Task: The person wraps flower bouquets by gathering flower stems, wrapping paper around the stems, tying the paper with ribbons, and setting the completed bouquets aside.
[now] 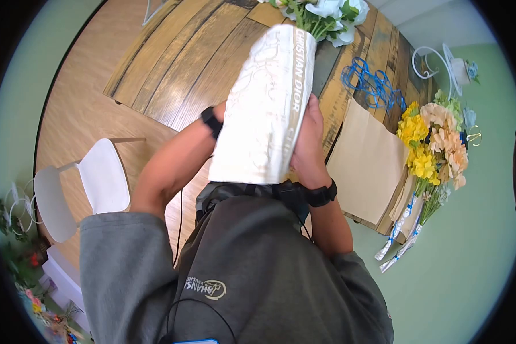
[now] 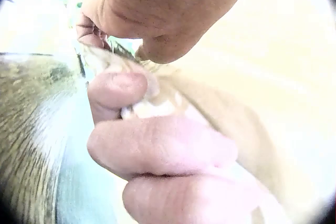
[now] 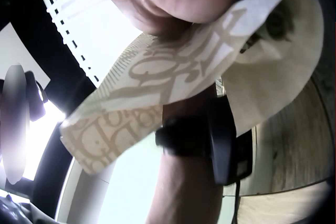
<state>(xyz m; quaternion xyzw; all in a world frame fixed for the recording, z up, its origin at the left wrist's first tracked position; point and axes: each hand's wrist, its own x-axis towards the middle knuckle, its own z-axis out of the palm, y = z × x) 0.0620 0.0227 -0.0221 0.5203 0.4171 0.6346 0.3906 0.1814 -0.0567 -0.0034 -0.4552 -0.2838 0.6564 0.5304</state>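
Observation:
A cream sheet of printed wrapping paper (image 1: 264,109), lettered "CHRISTIAN DIOR", is rolled into a cone in front of the body. White flowers (image 1: 327,8) with green stems show at its far end. My right hand (image 1: 309,137) grips the right side of the paper. In the head view my left hand is hidden behind the sheet, its wristband (image 1: 212,122) showing at the left edge. From the left wrist, my left hand (image 2: 173,14) pinches the paper's edge right above the right hand's curled fingers (image 2: 163,148). A loose paper flap hangs below my right palm in the right wrist view.
On the wooden table (image 1: 195,63) lie a tangled blue ribbon (image 1: 372,86) and flat brown paper sheets (image 1: 364,160). Yellow flowers (image 1: 421,143) and peach flowers (image 1: 447,143) with wrapped stems lie at the right edge. A white chair (image 1: 103,178) stands to the left.

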